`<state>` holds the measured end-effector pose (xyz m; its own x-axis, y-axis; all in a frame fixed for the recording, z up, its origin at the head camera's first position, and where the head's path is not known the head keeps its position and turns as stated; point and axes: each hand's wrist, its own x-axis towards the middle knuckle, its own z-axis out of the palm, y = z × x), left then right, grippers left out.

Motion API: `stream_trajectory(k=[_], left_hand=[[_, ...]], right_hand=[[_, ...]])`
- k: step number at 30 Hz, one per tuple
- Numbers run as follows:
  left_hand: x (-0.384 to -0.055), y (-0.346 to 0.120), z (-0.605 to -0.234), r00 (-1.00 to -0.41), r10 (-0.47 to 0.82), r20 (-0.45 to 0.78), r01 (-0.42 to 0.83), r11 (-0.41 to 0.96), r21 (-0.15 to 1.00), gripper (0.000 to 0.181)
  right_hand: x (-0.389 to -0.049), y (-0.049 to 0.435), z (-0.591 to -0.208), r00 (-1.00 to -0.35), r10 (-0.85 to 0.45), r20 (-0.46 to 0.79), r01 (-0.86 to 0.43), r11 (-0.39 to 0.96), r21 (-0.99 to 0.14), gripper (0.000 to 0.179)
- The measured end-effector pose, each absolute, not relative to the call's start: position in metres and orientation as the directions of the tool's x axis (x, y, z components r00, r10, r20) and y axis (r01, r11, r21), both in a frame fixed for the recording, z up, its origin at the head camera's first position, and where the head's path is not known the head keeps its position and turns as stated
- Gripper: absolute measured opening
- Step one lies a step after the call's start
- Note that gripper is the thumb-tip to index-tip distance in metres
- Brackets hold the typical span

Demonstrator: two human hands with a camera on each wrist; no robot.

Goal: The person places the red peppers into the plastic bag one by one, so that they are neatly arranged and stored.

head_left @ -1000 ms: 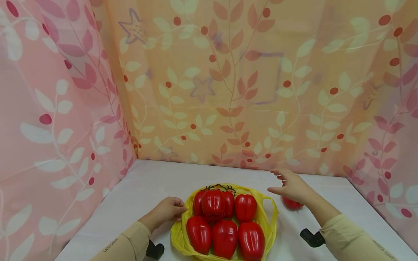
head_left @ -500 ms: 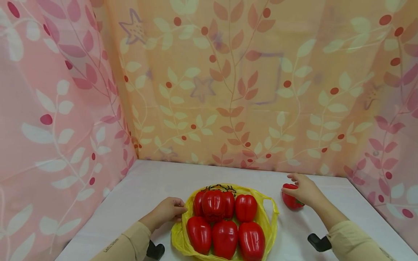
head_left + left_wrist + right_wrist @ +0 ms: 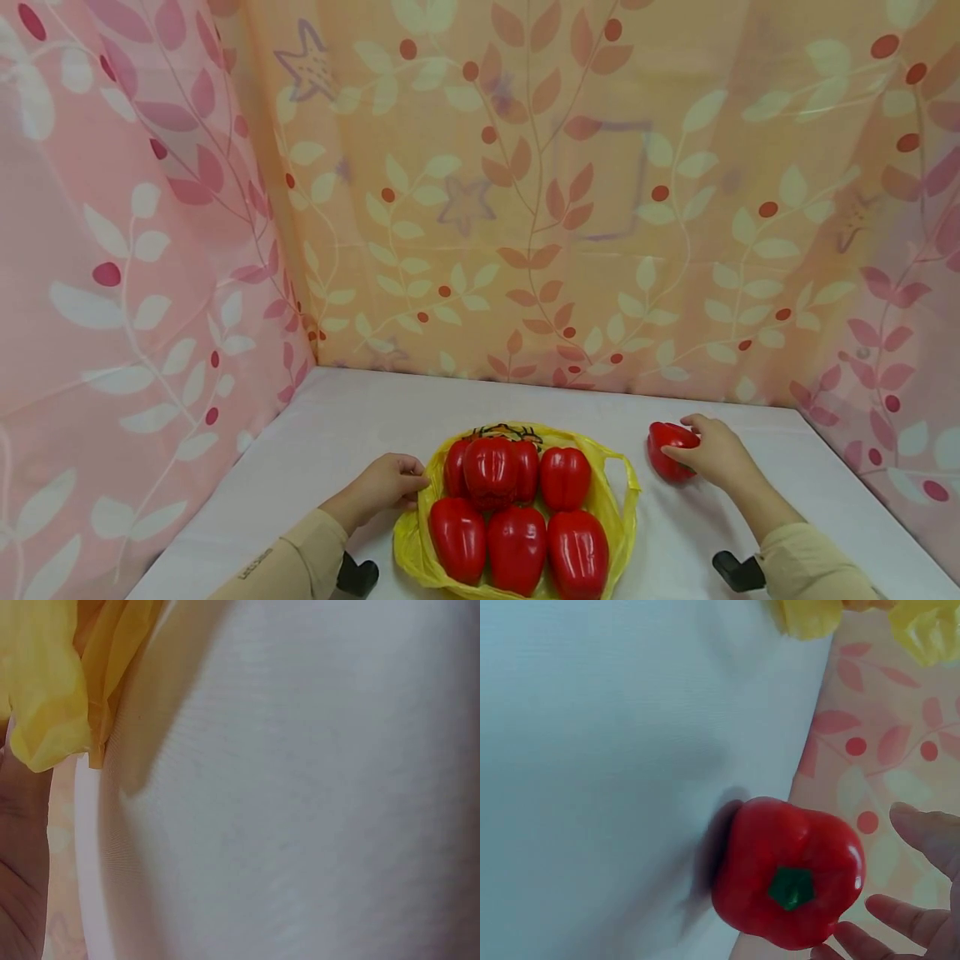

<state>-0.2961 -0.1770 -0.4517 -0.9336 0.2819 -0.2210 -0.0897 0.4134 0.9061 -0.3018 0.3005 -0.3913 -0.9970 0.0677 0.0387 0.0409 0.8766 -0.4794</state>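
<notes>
A yellow plastic bag (image 3: 411, 546) lies spread wide on the white table, with several red bell peppers (image 3: 517, 546) inside. My left hand (image 3: 384, 484) pinches the bag's left rim; in the left wrist view the yellow plastic (image 3: 46, 690) covers its fingertips. To the right of the bag, a lone red bell pepper (image 3: 666, 454) lies on its side. My right hand (image 3: 711, 455) reaches over that pepper's right side, thumb and fingers apart. In the right wrist view its green stem end (image 3: 791, 888) faces the camera, and the fingers (image 3: 907, 919) are spread close beside it.
The white table (image 3: 360, 408) carries all of this. Patterned cloth (image 3: 465, 208) walls it in at the back, left and right. A looped handle (image 3: 630, 492) of the bag stands up on its right side. Black wrist camera mounts (image 3: 738, 572) hang below both sleeves.
My right hand has moved right and down, from above the table's back to the lone pepper, which now shows more fully. My left hand and the bag have stayed put.
</notes>
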Motion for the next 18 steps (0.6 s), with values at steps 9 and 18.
stream_trajectory(k=[9,18], left_hand=[[-0.294,-0.176,-0.450,-0.933,0.281,-0.226,-0.095,0.412,0.906,0.016],[-0.294,-0.176,-0.449,-0.933,0.277,-0.230,-0.099,0.415,0.904,0.016]], right_hand=[[-0.304,0.305,-0.405,-0.989,0.145,0.029,0.114,0.873,-0.474,0.089],[-0.304,0.306,-0.410,-0.986,0.168,0.009,0.144,0.868,-0.475,0.079]])
